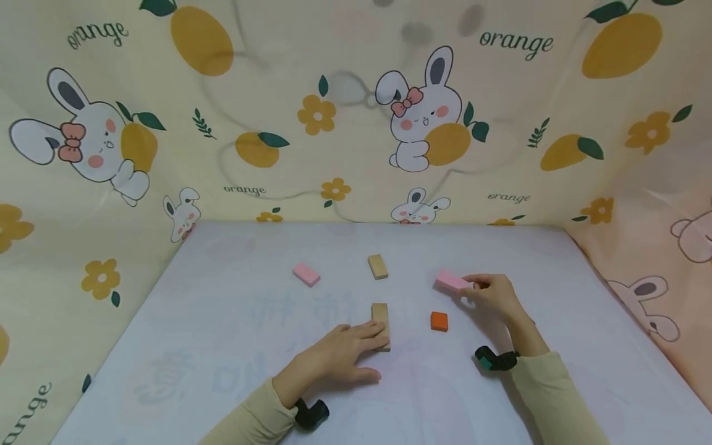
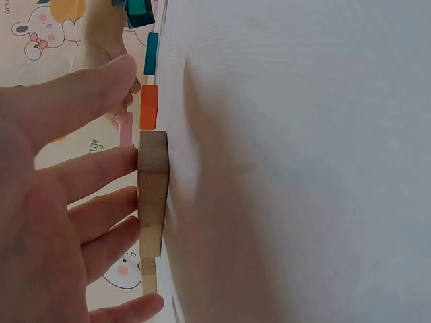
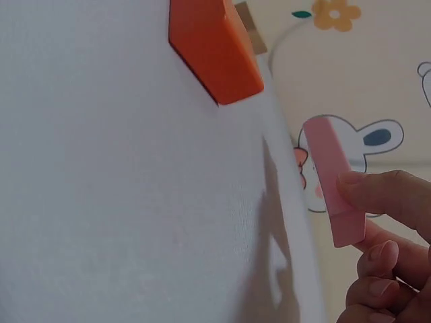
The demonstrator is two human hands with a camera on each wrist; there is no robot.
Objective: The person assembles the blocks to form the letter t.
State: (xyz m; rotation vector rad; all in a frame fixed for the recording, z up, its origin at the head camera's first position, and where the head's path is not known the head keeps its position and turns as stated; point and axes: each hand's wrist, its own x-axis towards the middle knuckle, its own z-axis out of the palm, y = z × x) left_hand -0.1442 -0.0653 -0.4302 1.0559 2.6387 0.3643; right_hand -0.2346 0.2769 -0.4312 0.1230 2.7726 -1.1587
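Note:
My right hand point(image 1: 494, 295) pinches a pink block point(image 1: 449, 281) by one end between thumb and fingers. In the right wrist view this pink block point(image 3: 330, 182) is raised off the white table, its shadow cast below. My left hand point(image 1: 347, 353) lies with extended fingers across a long plain wooden block point(image 1: 380, 312), covering part of it. The left wrist view shows those fingertips right at the side of the wooden block point(image 2: 153, 195). An orange block point(image 1: 439, 321) sits between the two hands.
Farther back on the white table point(image 1: 233, 296) lie another pink block point(image 1: 306, 274) and a shorter wooden block point(image 1: 378, 266). A teal block point(image 2: 151, 54) shows past the orange one in the left wrist view. Patterned cloth point(image 1: 356, 123) rises behind the table and at its sides.

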